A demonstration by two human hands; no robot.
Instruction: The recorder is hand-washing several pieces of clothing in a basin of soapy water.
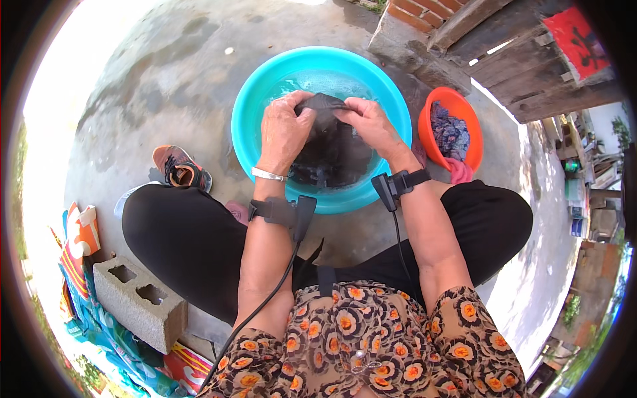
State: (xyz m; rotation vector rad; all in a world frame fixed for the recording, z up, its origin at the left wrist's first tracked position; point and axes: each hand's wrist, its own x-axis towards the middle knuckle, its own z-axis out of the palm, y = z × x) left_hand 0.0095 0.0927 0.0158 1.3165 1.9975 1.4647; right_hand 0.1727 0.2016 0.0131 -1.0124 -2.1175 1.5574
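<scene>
A turquoise plastic basin [240,124] holding soapy water stands on the ground between my knees. Over it, my left hand [286,127] pinches one side of a dark, wet cloth [326,102], and my right hand [366,119] pinches the other side. The cloth's raised edge is stretched between my fingers above the water. More dark fabric [331,159] lies in the water below; whether it is the same piece, I cannot tell.
An orange plastic tub [425,129] with patterned cloth [450,134] and a pink cloth [460,170] stands right of the basin. A sneaker [181,168] lies to the left. Nearer are a concrete block [142,303] and printed bags [109,338]. A wooden door [522,74] stands at upper right.
</scene>
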